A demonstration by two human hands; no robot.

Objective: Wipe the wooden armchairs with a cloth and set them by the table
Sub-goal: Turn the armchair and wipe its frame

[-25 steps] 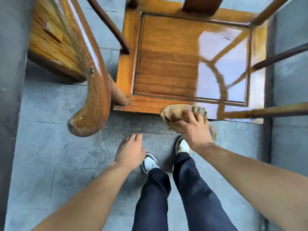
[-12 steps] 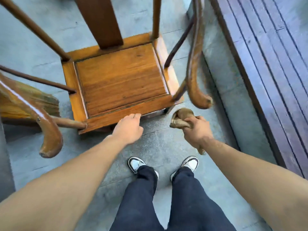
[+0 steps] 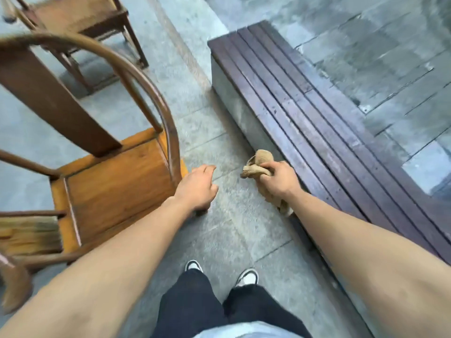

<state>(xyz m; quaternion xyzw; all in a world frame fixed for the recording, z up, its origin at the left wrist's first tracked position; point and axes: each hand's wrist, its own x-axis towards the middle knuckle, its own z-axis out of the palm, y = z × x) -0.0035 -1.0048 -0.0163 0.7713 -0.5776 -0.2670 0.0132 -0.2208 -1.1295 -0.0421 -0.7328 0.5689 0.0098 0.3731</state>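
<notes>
- Right hand (image 3: pixel 278 180): fingers clenched round bunched cloth (image 3: pixel 258 162), held over stone floor (image 3: pixel 234 230) just beside dark bench (image 3: pixel 317 123).
- Left hand (image 3: pixel 197 189): fingers loosely curled, grasping nothing, at front corner of armchair (image 3: pixel 114 184).
- Armchair: upright, left of legs.
- Second chair (image 3: pixel 80 15): far left, well apart.

I see the near armchair (image 3: pixel 114 189) in orange-brown wood, its seat smooth with a dull sheen, its curved rail darker. The cloth (image 3: pixel 258 164) looks coarse, tan, woven. On the right, the bench (image 3: pixel 317 113) has dark matt wooden slats. The floor (image 3: pixel 234 228) is rough grey stone.
</notes>
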